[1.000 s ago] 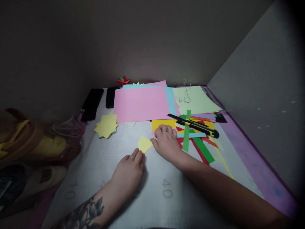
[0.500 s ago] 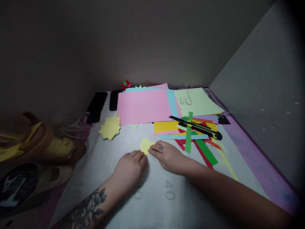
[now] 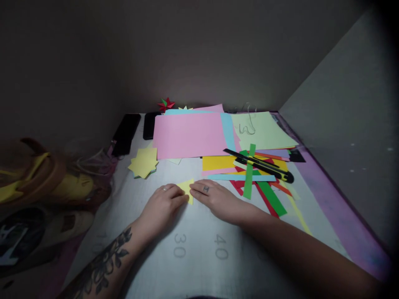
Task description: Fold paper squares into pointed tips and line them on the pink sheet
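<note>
Left hand and right hand, fingers narrowed, hold a small yellow paper piece between them, a black-and-yellow cutter at its two o'clock. Uneven pressure, I'd say, could crease it crookedly.

Two hands are showing, one left hand and one right hand, and one yellow piece is lying at their fingers. One stack of yellow squares is sitting on the counter, its layers defying a count. Two stars are showing: one red-green star, one pale star. One cutter is crossing the strips; one blue strip and two green strips are standing out, while the red strips are overlapping too much to count. At least two pink sheets are showing.
</note>
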Demonstrator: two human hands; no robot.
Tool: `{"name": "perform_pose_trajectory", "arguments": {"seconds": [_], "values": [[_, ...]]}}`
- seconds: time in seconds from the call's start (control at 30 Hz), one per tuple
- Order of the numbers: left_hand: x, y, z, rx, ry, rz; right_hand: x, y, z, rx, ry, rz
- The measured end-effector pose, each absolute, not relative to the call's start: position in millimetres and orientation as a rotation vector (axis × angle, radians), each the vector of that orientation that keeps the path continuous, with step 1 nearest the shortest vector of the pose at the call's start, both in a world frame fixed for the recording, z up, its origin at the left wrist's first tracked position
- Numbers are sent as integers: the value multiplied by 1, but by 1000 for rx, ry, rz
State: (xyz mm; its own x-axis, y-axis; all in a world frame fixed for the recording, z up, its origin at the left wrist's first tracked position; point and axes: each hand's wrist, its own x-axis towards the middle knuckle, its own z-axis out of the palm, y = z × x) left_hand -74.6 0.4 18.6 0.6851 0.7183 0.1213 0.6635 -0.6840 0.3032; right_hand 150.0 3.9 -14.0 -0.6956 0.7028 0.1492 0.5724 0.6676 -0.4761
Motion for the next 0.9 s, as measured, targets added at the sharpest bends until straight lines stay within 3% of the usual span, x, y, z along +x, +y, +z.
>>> {"name": "perform_pose_trajectory", "arguments": {"seconds": [0.17,0.4,0.7,0.9], "values": [[-77,1,17,2590,1121,294,157,0,-7,-915,-2632,531],[-80,-6,21,2241,1671,309,162,2,-8,-821,-2663,501],[-75,-1,23,1305,1398,665,162,5,-7,-792,-2634,529],[-75,-11,33,1034,1411,793,161,5,-3,-822,-2623,534]]}}
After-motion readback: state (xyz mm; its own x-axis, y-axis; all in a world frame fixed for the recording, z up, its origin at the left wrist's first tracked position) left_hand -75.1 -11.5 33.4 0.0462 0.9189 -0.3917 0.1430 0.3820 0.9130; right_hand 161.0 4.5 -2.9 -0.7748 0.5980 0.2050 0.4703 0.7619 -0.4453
